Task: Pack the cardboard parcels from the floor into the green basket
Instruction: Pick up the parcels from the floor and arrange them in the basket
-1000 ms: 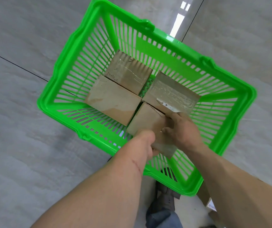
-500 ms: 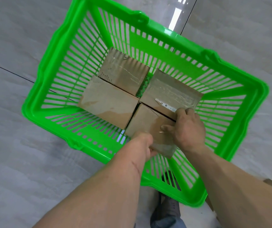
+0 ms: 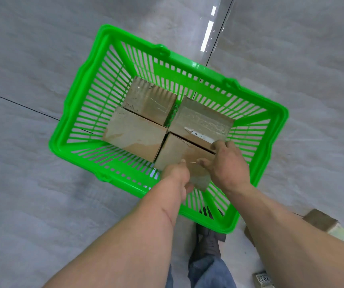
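Note:
The green basket (image 3: 77, 129) stands on the grey tiled floor and holds several cardboard parcels lying flat. Two lie side by side at the left: a far one (image 3: 149, 100) and a near one (image 3: 133, 136). At the far right is a taped parcel (image 3: 202, 119) with a white label strip. The near-right parcel (image 3: 177, 154) sits tilted against the basket's near wall. My left hand (image 3: 177, 175) curls round its near edge. My right hand (image 3: 225, 163) grips its right end, fingers over the far edge and thumb on top.
On the floor to the right of the basket lies a loose cardboard parcel (image 3: 320, 223), and a smaller labelled one (image 3: 263, 279) sits near the bottom edge. My shoe (image 3: 208, 242) and jeans leg stand just behind the basket's near rim. Dark grout lines cross the tiles.
The view has pulled back, so the basket looks smaller and loose parcels show at the right. Both hands stay on the near-right parcel, which has hardly shifted in the basket.

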